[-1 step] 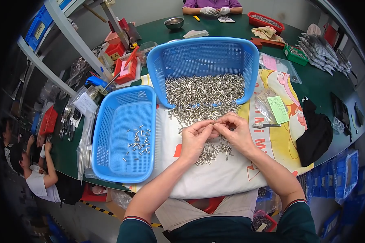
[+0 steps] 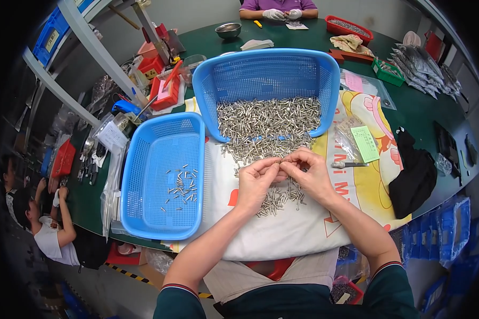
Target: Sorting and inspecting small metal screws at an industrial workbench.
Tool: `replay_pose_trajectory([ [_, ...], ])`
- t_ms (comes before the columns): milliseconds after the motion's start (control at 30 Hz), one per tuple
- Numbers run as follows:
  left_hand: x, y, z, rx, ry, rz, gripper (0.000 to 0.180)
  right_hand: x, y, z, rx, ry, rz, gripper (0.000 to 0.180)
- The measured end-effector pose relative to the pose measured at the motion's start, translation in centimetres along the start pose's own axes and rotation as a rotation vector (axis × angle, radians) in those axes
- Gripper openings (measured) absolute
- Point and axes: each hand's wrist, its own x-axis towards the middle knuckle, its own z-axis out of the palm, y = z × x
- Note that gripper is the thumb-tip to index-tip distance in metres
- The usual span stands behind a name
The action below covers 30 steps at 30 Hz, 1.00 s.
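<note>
My left hand (image 2: 258,181) and my right hand (image 2: 310,173) meet fingertip to fingertip over the cloth, both closed in a pinch. Whatever they hold is too small and too covered by the fingers to name. Under and in front of them lie small silvery metal pins (image 2: 277,202). A large heap of the same pins (image 2: 269,119) spills toward my hands from a blue plastic basket (image 2: 266,64) tipped on its side. To the left, a second blue basket (image 2: 143,170) stands upright with a small scatter of pins (image 2: 183,186) on its bottom.
A printed cloth (image 2: 319,228) covers the green table (image 2: 207,37). On the right lie a green label (image 2: 364,143), a plastic bag and black fabric (image 2: 418,173). Red bins (image 2: 165,93) and tools crowd the left. One person sits opposite with white gloves (image 2: 274,14); others are at left.
</note>
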Motion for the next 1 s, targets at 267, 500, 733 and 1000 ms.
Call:
replay_pose_trajectory([
  [267, 0.1, 0.0, 0.0, -0.005, -0.015, -0.012, 0.023, 0.0, -0.2, -0.3, 0.042, -0.031, 0.100, 0.009],
  [500, 0.0, 0.0, 0.0, -0.025, -0.031, -0.041, 0.024, -0.1, -0.1, -0.4, 0.056, -0.041, 0.143, 0.011],
  [733, 0.0, -0.1, 0.0, -0.037, -0.041, -0.049, 0.024, 0.1, -0.3, -0.6, 0.052, -0.083, 0.205, 0.013],
  [1000, -0.1, 0.2, 0.2, 0.001, -0.023, -0.073, 0.023, 0.2, 0.0, -1.2, 0.026, -0.155, 0.210, 0.016],
])
